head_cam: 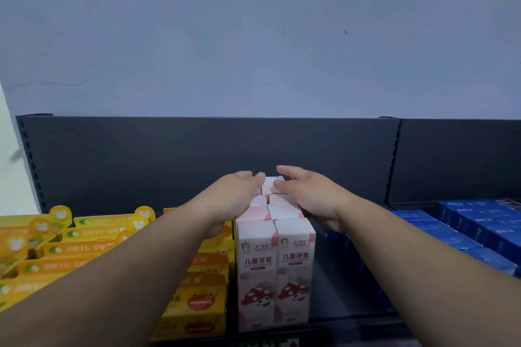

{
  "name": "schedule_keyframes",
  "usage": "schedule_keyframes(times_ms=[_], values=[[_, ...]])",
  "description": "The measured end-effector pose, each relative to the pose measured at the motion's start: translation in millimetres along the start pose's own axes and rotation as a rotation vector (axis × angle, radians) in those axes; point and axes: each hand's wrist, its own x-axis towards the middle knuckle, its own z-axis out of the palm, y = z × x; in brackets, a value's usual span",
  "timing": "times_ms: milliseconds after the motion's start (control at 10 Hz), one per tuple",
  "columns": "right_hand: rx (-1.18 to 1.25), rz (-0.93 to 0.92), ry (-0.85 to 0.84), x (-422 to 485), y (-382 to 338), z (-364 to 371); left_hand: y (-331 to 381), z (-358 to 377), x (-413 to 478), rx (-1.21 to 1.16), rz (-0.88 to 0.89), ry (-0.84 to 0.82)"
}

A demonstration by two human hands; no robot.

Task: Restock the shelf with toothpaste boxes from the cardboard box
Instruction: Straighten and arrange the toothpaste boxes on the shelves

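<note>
Pink and white toothpaste boxes [276,270] stand upright in two rows running back along the dark shelf [335,298]. My left hand [234,197] lies along the left side of the rear boxes, fingers straight. My right hand [307,194] lies against their right side, fingers extended over the top of the back boxes [269,186]. Neither hand curls round a box. The cardboard box is out of view.
Yellow and orange toothpaste boxes [93,236] fill the shelf to the left. Blue boxes [462,231] lie stacked to the right. A dark back panel [197,155] rises behind the rows, with a pale wall above. A gap of bare shelf lies right of the pink rows.
</note>
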Motion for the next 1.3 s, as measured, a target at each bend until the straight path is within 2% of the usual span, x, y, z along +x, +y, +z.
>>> schedule_keyframes(times_ms=[100,300,500,700,800,900,1000,1100,1300], values=[[0.003,-0.02,-0.021,-12,10,-5,-5,5,-11,-0.105,0.028,0.074],[0.092,-0.016,-0.093,-25,29,7,-13,27,-31,-0.074,-0.007,0.143],[0.185,-0.002,-0.115,-23,28,14,-15,23,-33,-0.191,0.04,0.127],[0.203,-0.018,-0.112,-30,27,10,-11,15,-45,-0.196,0.037,0.148],[0.138,-0.049,-0.102,-41,24,6,-11,16,-53,-0.234,0.094,0.221],[-0.047,-0.124,-0.08,-53,28,4,-13,26,-69,-0.036,0.18,0.284],[-0.285,-0.224,-0.056,-64,33,1,-24,35,-80,0.278,0.286,0.324],[-0.468,-0.308,-0.064,-77,35,-2,-35,39,-85,0.363,0.325,0.315],[-0.549,-0.347,-0.086,-77,40,1,-34,37,-84,0.392,0.318,0.282]])
